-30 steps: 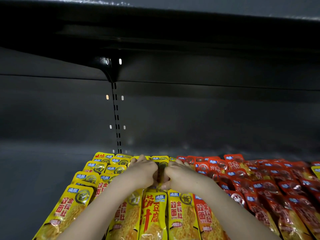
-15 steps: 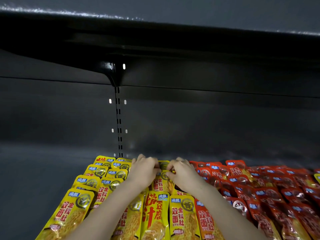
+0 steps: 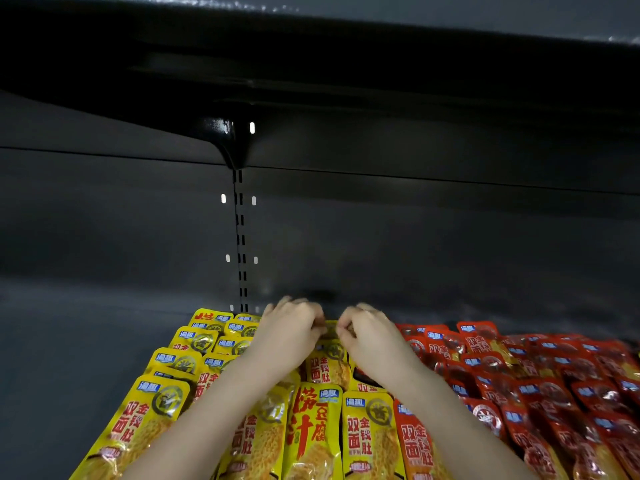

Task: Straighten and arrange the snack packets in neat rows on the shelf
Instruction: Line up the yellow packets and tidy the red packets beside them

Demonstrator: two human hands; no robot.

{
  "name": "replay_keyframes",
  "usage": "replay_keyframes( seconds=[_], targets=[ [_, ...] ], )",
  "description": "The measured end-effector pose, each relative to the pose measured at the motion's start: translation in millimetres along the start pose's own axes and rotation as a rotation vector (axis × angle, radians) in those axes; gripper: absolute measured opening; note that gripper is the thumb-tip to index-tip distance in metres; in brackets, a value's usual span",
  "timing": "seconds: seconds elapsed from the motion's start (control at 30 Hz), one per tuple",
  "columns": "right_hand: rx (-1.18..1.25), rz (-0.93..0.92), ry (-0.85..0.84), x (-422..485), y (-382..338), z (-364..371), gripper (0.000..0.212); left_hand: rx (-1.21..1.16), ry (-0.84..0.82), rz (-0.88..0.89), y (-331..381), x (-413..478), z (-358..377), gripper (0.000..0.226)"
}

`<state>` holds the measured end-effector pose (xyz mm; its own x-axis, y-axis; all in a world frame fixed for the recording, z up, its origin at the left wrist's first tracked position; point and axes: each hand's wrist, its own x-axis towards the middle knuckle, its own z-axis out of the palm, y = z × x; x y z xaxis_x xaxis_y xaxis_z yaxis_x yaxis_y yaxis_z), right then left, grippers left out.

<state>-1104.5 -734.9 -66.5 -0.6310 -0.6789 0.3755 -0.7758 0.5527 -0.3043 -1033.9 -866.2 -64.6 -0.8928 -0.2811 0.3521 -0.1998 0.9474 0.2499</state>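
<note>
Yellow snack packets lie in overlapping rows on the left half of the dark shelf, and red packets fill the right half. My left hand and my right hand are side by side near the back of the shelf. Both have curled fingers that pinch the top edge of one yellow packet in the middle row. A yellow packet with large red lettering lies in front of it, between my forearms.
The dark back panel has a slotted upright just behind the packets. An upper shelf overhangs close above. Bare shelf surface lies to the left of the yellow rows.
Both hands have moved farther back along the middle yellow row, toward the back panel, and now sit slightly apart. The packets around them look unmoved.
</note>
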Motion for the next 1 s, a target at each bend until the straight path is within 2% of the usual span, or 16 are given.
replay_keyframes(
  seconds=[0.13, 0.2, 0.27, 0.5, 0.7, 0.9, 1.0],
  targets=[
    [-0.117, -0.013, -0.370, -11, -16, -18, 0.031, 0.187, -0.339, 0.038, 3, -9, -24, 0.028],
    [-0.232, -0.028, -0.462, -17, -16, -16, 0.036, 0.282, -0.464, 0.050, 4, -16, -25, 0.038],
    [-0.287, -0.029, -0.495, -22, -15, -12, 0.040, 0.318, -0.506, 0.056, 5, -22, -21, 0.038],
    [-0.173, 0.027, -0.546, -24, -11, -8, 0.039, 0.292, -0.400, 0.049, 1, -27, -4, 0.025],
    [-0.082, 0.155, -0.396, -12, -8, -6, 0.017, 0.141, -0.281, -0.016, -3, -16, 1, 0.018],
    [-0.068, 0.167, -0.313, -10, -2, 1, 0.019, 0.083, -0.229, -0.028, -6, -14, 5, 0.016],
    [-0.056, 0.158, -0.321, -13, 1, 4, 0.027, 0.059, -0.235, -0.017, -9, -16, 7, 0.015]
  ],
)
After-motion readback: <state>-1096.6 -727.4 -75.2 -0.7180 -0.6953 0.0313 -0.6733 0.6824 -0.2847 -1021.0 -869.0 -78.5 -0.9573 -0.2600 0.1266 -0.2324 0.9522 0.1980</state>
